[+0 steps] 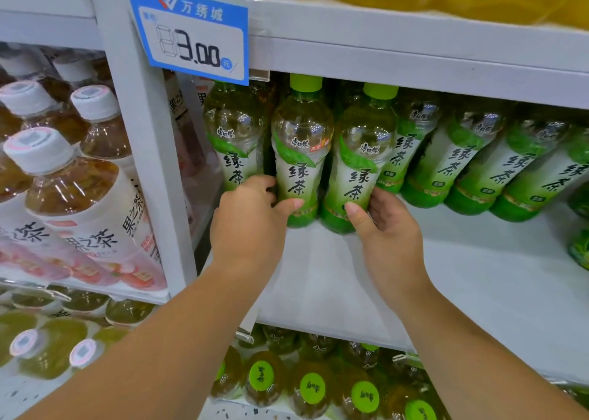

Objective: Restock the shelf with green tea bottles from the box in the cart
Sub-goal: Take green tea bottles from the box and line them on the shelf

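Observation:
Two green tea bottles stand upright at the front of the white shelf [446, 276], side by side. My left hand [251, 225] grips the left bottle [301, 152] low on its label, thumb across the front. My right hand [389, 231] holds the right bottle [361, 158] near its base, thumb on the label. Behind and to the right, several more green tea bottles [452, 161] stand in a row at the back of the shelf. One more bottle [234, 132] stands just left of my left hand. The cart and box are out of view.
A blue price tag [191, 30] reading 3.00 hangs from the shelf above. A white upright post [149, 164] separates this bay from peach tea bottles [79, 203] at left. Green-capped bottles [312, 387] fill the shelf below. Yellow packs sit on top.

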Tool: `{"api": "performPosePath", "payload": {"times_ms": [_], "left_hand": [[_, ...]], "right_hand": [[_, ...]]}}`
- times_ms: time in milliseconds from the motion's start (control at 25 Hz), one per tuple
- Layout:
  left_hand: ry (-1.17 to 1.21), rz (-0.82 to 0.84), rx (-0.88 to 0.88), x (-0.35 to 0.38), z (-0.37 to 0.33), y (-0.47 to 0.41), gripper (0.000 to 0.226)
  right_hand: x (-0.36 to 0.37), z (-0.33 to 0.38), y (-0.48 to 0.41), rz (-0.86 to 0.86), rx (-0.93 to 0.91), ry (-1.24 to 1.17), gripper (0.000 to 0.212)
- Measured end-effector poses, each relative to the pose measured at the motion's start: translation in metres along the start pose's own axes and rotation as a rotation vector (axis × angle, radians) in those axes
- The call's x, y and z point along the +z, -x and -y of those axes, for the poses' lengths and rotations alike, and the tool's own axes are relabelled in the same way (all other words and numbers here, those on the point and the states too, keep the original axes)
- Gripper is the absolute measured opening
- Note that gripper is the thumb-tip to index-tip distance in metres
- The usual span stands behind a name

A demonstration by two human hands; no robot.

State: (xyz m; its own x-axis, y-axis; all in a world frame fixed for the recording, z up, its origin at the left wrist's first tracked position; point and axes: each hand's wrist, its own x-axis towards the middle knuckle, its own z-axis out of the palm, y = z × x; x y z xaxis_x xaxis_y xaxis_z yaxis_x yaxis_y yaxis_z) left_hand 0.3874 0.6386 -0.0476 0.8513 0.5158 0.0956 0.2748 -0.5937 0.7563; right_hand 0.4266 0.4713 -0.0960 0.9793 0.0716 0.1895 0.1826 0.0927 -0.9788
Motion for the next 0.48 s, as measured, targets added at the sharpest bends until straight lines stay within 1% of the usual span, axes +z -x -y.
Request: {"api": "performPosePath", "payload": {"times_ms": [80,160,240,320,480], "left_hand": [[0.028,-0.008,0.000,-0.001,0.002,0.001,0.042],[0.032,-0.012,0.030,-0.002,0.003,0.000,0.031],[-0.023,0.002,0.074,-0.005,0.003,-0.002,0.023],[-0.071,0.029,0.096,-0.007,0.003,-0.003,0.022],[-0.096,0.063,0.109,-0.011,0.004,-0.005,0.022]], "right_hand": [[0.001,-0.003,0.000,-0.002,0.002,0.000,0.039],[0.002,-0.004,0.002,-0.021,-0.003,0.005,0.040],[0.003,-0.005,0.003,-0.039,0.002,0.012,0.041],[0.004,-0.005,0.004,-0.060,0.010,0.030,0.043],[0.008,-0.005,0.002,-0.078,0.033,0.096,0.042]]}}
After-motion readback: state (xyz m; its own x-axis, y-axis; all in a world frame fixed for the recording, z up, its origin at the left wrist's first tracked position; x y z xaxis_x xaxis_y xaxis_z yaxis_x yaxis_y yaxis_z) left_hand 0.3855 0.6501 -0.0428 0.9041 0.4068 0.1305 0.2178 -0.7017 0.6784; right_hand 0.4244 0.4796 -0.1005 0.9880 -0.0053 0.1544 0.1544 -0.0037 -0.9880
